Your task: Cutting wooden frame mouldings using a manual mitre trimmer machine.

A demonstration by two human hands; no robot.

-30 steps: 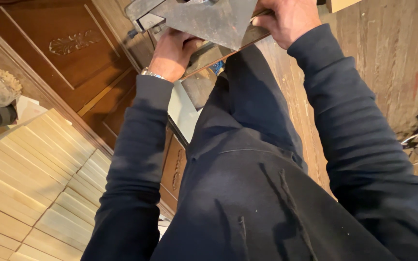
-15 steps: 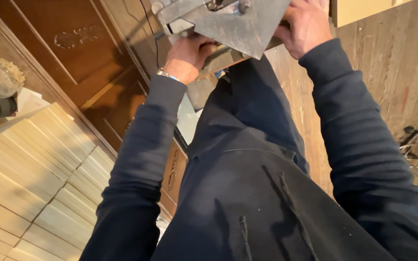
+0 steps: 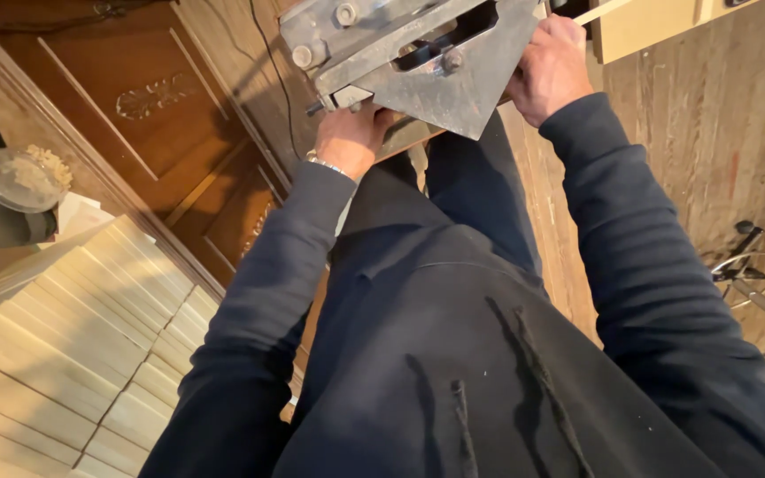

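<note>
Fingers of both hands wrap the edges of a grey metal machine base (image 3: pixel 440 66), a heavy plate with bolts, a slot and a pointed lower corner, held out in front of the body at the top of the view. Its upper part runs out of frame, so what kind of machine it belongs to cannot be told.

Below it, largest in the scene, lies a carved dark wooden door panel (image 3: pixel 135 106), flat on the floor at the left, with a black cable trailing over it. Beside that, at lower left, sits a stack of pale wooden slats (image 3: pixel 73 336), laid in neat rows. Worn floorboards (image 3: pixel 710 150) stretch to the right, where a small metal stand with a ring (image 3: pixel 745 265) rests near the edge.

As for the hands, the right hand (image 3: pixel 551 71) is curled over the plate's right edge, knuckles up, fingers pressed close. The left hand (image 3: pixel 351 137), a bracelet at its wrist, grips from beneath at the lower left corner, fingertips hidden under the metal.

Judging by this, the base is lifted and carried by both hands, not yet set down anywhere.
</note>
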